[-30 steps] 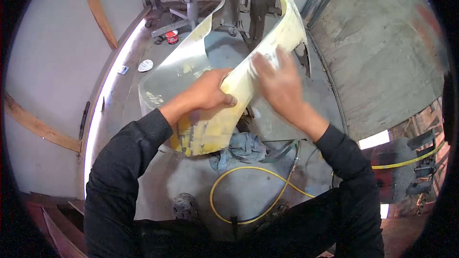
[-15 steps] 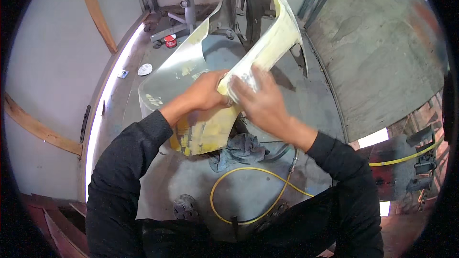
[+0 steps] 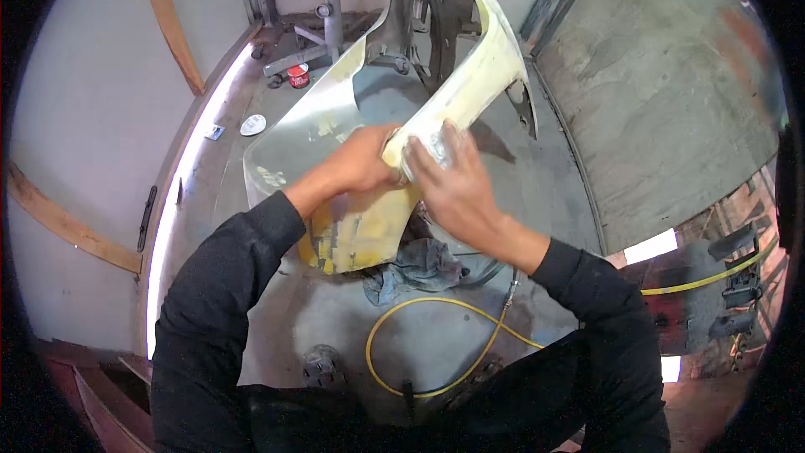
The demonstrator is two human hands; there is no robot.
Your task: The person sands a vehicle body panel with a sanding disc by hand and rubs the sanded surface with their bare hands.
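Note:
A car fender (image 3: 482,75) stands in front of me, bare metal at the left with cream and yellow filler patches along its curved arch and lower part. My left hand (image 3: 365,159) is closed around the inner edge of the fender, its thumb tucked under. Over the narrow cream strip, my right hand (image 3: 461,189) presses a whitish, grey-flecked piece of sandpaper (image 3: 437,148) flat to the surface. Its fingers cover most of the sheet, and the hand is slightly blurred.
Below the fender lie a grey-blue rag (image 3: 411,268) and a looped yellow air hose (image 3: 377,319). A red can (image 3: 298,76), a white lid (image 3: 252,125) and a wheeled metal stand (image 3: 333,29) are at the back left. A large grey panel (image 3: 662,109) leans at the right.
My right hand has shifted slightly to the left along the cream strip with the sandpaper. My left hand keeps its grip, and the fender stays in place.

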